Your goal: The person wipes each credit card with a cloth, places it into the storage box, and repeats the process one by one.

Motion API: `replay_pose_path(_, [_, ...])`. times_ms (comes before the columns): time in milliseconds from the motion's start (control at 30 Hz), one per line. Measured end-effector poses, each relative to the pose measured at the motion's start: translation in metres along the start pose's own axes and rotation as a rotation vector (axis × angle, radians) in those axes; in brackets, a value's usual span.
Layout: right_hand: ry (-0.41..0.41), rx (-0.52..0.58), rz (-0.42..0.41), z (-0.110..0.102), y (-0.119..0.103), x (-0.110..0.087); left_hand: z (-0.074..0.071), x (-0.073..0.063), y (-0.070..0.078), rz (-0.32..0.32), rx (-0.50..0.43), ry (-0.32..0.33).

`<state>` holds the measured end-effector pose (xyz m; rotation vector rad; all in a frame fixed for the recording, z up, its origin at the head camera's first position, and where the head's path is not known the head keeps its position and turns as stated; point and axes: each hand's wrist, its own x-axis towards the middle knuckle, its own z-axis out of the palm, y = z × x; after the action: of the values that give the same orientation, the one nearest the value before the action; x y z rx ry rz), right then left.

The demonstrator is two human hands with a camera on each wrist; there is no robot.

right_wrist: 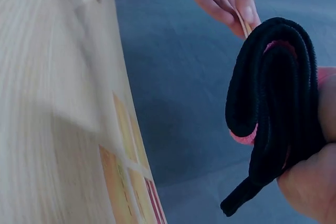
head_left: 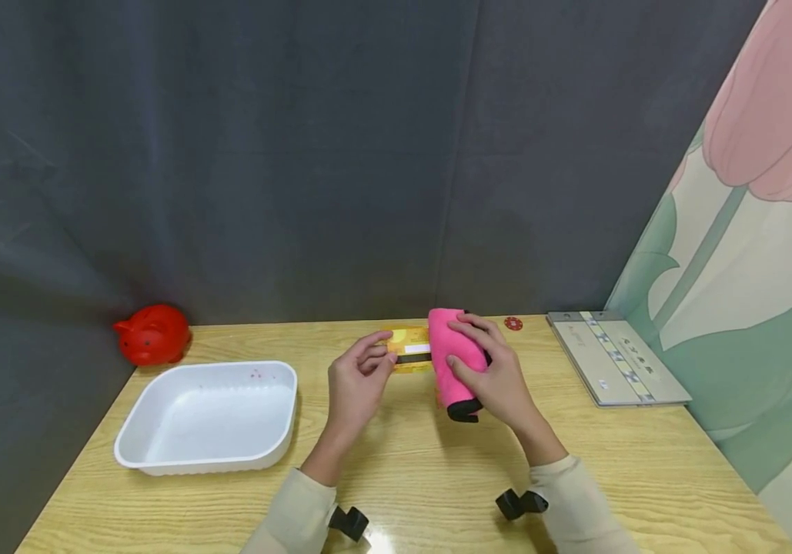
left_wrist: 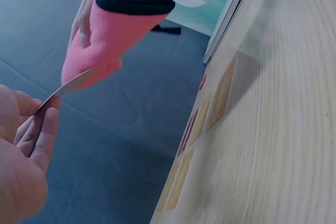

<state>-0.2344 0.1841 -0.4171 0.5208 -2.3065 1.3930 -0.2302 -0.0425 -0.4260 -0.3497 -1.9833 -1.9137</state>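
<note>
In the head view my left hand pinches a yellow card with a white strip and a dark stripe, between thumb and fingers. My right hand grips a folded pink cloth with black edging. Both are held up above the table. The card's right end meets the cloth's left side; in the left wrist view the card looks thin, edge-on, against the pink fabric. Layered folds of the black edging face the right wrist camera. Whether the card presses on the cloth or just touches it, I cannot tell.
More yellow cards lie flat on the wooden table. A white tray stands left, with a red piggy bank behind it. A red chip lies at the back; a grey book lies right.
</note>
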Motion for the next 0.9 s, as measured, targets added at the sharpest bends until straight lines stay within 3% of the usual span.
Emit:
replay_pose_path(200, [0.035, 0.03, 0.012, -0.013, 0.009, 0.005, -0.011, 0.005, 0.003, 0.016, 0.026, 0.029])
replay_pose_path(333, [0.056, 0.036, 0.016, -0.019, 0.008, 0.006, -0.025, 0.01, 0.016, 0.057, 0.029, 0.062])
replay_pose_path(567, [0.041, 0.054, 0.034, -0.022, 0.003, 0.005, -0.065, 0.017, 0.037, 0.12, 0.085, 0.108])
replay_pose_path(667, [0.047, 0.05, 0.044, -0.023, 0.002, 0.004, -0.085, 0.018, 0.041, 0.133, 0.097, 0.122])
replay_pose_path(900, [0.042, 0.058, 0.066, -0.025, 0.001, 0.004, -0.124, 0.009, 0.044, 0.138, 0.135, 0.221])
